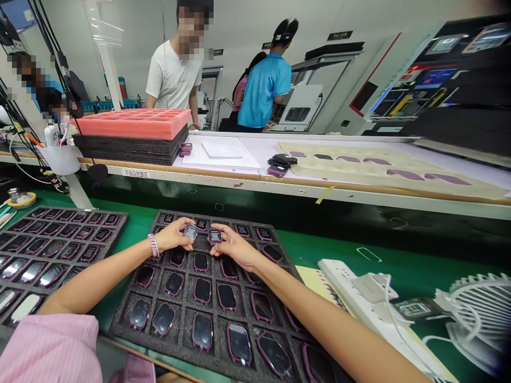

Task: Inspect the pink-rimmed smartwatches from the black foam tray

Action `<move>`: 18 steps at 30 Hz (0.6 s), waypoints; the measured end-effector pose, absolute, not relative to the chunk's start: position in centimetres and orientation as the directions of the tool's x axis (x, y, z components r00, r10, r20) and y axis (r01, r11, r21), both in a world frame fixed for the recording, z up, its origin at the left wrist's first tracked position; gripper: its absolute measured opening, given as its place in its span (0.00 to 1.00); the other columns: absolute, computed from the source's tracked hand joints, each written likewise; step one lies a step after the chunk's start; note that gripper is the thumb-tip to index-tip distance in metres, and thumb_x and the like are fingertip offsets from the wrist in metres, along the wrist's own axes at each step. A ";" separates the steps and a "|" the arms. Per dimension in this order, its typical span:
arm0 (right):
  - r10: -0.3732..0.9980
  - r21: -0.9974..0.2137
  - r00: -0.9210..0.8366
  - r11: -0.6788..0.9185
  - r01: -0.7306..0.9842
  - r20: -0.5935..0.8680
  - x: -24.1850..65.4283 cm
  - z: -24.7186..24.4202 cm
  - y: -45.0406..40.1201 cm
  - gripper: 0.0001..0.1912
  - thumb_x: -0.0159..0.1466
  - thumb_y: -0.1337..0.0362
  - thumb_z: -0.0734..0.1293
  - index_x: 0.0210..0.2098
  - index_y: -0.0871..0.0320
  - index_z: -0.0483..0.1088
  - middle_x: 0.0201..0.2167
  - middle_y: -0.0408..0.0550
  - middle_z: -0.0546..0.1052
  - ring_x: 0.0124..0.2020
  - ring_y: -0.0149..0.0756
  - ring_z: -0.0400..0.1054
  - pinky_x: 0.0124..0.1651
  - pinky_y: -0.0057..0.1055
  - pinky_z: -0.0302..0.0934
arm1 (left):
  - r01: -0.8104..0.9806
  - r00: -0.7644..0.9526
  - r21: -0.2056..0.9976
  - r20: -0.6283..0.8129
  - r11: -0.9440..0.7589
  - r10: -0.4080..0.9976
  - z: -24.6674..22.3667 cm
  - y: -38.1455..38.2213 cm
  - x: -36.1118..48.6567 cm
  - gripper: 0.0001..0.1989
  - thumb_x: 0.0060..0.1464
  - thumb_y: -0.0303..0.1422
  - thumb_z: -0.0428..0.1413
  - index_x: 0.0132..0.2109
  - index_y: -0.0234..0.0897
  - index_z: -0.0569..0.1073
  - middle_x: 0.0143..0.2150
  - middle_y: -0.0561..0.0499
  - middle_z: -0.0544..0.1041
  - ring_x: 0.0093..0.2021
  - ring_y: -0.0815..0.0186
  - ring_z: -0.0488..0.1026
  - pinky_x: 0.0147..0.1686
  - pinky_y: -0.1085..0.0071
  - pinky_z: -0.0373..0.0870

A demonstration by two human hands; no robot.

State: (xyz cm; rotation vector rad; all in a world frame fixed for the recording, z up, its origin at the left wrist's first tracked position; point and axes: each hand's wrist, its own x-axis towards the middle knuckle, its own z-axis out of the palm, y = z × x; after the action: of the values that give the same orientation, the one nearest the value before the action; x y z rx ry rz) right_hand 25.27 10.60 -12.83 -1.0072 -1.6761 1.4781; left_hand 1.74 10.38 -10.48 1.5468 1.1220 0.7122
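Observation:
My left hand [179, 234] pinches a small watch-like device [190, 232] with text on its lit face, held over the back of a black foam tray [181, 332]. Close beside it on the right, my right hand [229, 244] grips a second device [214, 236], its dark screen also showing text. Rows of similar purple-framed devices lie in the tray's compartments below both hands. Those in the back row show text, while the nearer ones have dark screens.
Another filled foam tray [98, 217] lies at left. A power strip [351, 298] and a white fan [479, 314] are at right. Behind, a shelf [223, 178] holds stacked foam [131, 146], papers and purple pieces. Several people are beyond it.

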 end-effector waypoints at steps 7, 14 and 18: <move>0.868 -0.733 -0.453 0.442 0.516 0.204 23.1 -13.3 11.9 0.21 0.56 0.66 0.74 0.49 0.58 0.72 0.50 0.55 0.65 0.52 0.51 0.65 0.60 0.53 0.59 | 0.652 0.335 0.714 0.031 -0.255 0.942 -11.2 11.6 -0.9 0.25 0.37 0.32 0.71 0.46 0.40 0.76 0.51 0.44 0.69 0.59 0.46 0.61 0.64 0.44 0.55; 0.807 -0.444 -0.495 0.591 0.674 0.322 21.2 -11.7 9.9 0.28 0.63 0.66 0.71 0.62 0.58 0.66 0.63 0.65 0.59 0.64 0.64 0.53 0.62 0.63 0.51 | 0.714 0.068 0.683 0.152 -0.154 0.986 -10.6 15.1 -2.9 0.24 0.52 0.42 0.64 0.55 0.41 0.74 0.57 0.43 0.69 0.62 0.48 0.60 0.66 0.50 0.54; 0.505 -0.157 -0.628 0.837 0.524 0.592 18.5 -8.9 7.7 0.26 0.69 0.66 0.66 0.65 0.59 0.62 0.66 0.64 0.58 0.65 0.58 0.52 0.64 0.57 0.54 | 0.600 -0.279 0.795 0.106 0.087 0.954 -10.9 17.9 -5.7 0.17 0.64 0.41 0.55 0.54 0.33 0.71 0.54 0.43 0.72 0.55 0.56 0.70 0.57 0.52 0.68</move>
State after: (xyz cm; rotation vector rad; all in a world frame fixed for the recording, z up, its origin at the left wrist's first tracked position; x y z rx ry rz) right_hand 18.47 7.70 -8.90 -0.7483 -2.3676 -0.0397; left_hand -5.72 17.85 -10.90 1.5268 1.9277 1.0612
